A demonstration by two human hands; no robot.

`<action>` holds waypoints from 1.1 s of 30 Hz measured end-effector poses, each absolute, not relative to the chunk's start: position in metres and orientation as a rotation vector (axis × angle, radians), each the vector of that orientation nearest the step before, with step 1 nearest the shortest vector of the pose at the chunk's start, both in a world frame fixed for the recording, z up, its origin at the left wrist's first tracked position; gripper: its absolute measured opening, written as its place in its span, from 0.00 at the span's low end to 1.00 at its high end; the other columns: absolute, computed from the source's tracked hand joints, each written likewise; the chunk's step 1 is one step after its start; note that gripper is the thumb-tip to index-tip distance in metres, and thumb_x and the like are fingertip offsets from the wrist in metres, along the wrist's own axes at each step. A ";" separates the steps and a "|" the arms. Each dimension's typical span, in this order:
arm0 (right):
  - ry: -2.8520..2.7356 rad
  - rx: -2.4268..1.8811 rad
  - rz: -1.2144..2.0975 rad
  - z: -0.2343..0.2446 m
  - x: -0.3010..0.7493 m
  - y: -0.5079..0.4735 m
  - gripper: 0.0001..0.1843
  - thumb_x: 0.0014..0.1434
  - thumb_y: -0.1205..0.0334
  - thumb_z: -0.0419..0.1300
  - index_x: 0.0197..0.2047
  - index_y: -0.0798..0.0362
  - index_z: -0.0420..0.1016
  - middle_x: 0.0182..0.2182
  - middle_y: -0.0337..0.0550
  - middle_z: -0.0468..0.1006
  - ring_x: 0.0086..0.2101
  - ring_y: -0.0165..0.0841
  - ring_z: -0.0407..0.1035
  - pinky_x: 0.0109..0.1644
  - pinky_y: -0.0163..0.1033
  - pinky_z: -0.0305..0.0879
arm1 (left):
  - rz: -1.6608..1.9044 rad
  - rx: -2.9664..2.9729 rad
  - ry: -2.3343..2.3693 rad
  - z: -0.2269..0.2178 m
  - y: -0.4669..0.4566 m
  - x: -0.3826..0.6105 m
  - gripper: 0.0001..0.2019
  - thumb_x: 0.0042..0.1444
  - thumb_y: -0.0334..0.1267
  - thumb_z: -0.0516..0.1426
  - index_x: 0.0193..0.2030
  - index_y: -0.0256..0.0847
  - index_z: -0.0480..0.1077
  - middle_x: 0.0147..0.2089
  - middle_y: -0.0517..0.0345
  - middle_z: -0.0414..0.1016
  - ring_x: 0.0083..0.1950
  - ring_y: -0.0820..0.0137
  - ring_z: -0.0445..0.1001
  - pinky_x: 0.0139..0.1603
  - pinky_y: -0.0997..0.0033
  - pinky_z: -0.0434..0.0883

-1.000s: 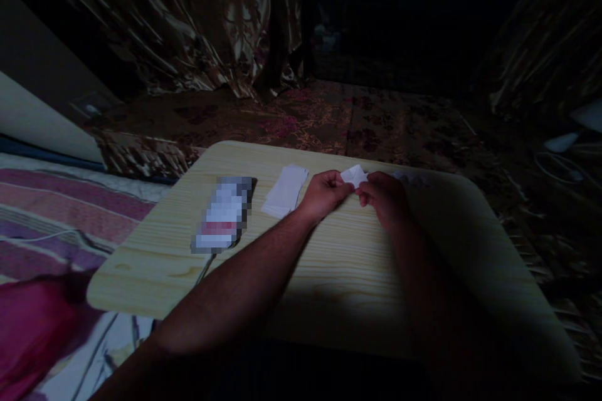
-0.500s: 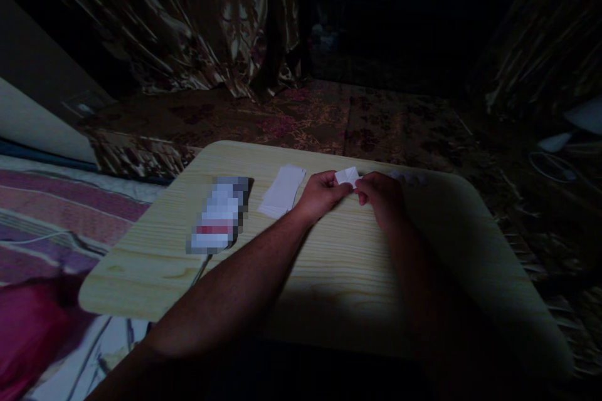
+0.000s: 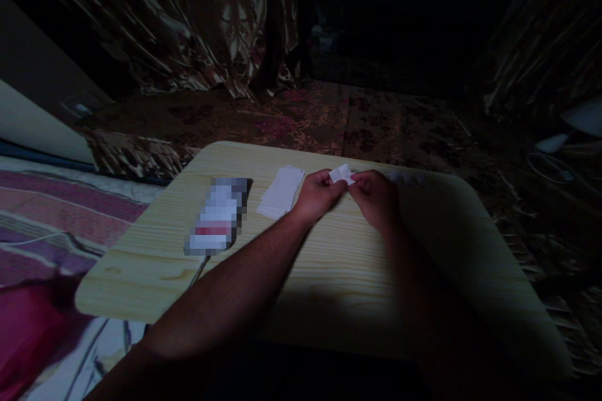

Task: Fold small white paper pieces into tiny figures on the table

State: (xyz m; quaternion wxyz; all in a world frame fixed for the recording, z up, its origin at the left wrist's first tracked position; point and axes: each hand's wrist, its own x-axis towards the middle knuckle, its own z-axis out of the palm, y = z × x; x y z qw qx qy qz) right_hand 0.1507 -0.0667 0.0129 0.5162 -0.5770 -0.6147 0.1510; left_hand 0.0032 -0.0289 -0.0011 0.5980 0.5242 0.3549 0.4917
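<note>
A small folded piece of white paper (image 3: pixel 340 173) is pinched between both my hands above the far part of a light wooden table (image 3: pixel 329 263). My left hand (image 3: pixel 318 194) grips its left side with closed fingers. My right hand (image 3: pixel 375 197) grips its right side, fingers closed too. A small stack of white paper slips (image 3: pixel 281 191) lies just left of my left hand on the table.
A phone-like object with a cable (image 3: pixel 216 216) lies on the table's left part. More pale bits (image 3: pixel 408 179) sit in shadow right of my hands. A striped cloth (image 3: pixel 56 219) lies at left, a patterned carpet (image 3: pixel 329 116) and curtains (image 3: pixel 188 19) beyond.
The paper piece has become smaller and more folded between my fingers. Both hands have closed in on it and shifted slightly left.
</note>
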 end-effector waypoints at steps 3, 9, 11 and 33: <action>-1.433 -1.419 0.444 0.015 0.149 -0.067 0.08 0.51 0.59 0.63 0.36 0.51 0.77 0.27 0.38 0.78 0.26 0.31 0.71 0.31 0.35 0.66 | 1.144 1.214 0.817 0.000 -0.030 0.004 0.14 0.47 0.43 0.66 0.27 0.37 0.66 0.21 0.66 0.64 0.21 0.81 0.57 0.23 0.76 0.51; -1.426 -1.516 0.412 0.025 0.146 -0.072 0.06 0.52 0.58 0.62 0.30 0.51 0.76 0.24 0.39 0.79 0.27 0.32 0.72 0.31 0.35 0.66 | 1.105 1.243 0.873 0.005 -0.034 0.005 0.14 0.46 0.43 0.65 0.26 0.37 0.66 0.21 0.66 0.64 0.20 0.80 0.57 0.23 0.75 0.50; -1.429 -1.534 0.390 0.025 0.145 -0.072 0.06 0.52 0.58 0.62 0.29 0.51 0.77 0.24 0.39 0.79 0.27 0.33 0.72 0.31 0.35 0.66 | 1.080 1.277 0.877 0.005 -0.034 0.004 0.13 0.46 0.43 0.65 0.26 0.37 0.67 0.21 0.66 0.64 0.21 0.80 0.57 0.23 0.75 0.51; -1.636 -1.378 0.065 0.014 0.146 -0.072 0.06 0.55 0.65 0.60 0.35 0.49 0.79 0.31 0.41 0.79 0.29 0.33 0.72 0.36 0.38 0.69 | 1.087 1.238 0.918 0.008 -0.035 0.003 0.08 0.45 0.38 0.62 0.23 0.36 0.71 0.17 0.65 0.63 0.19 0.79 0.57 0.21 0.73 0.50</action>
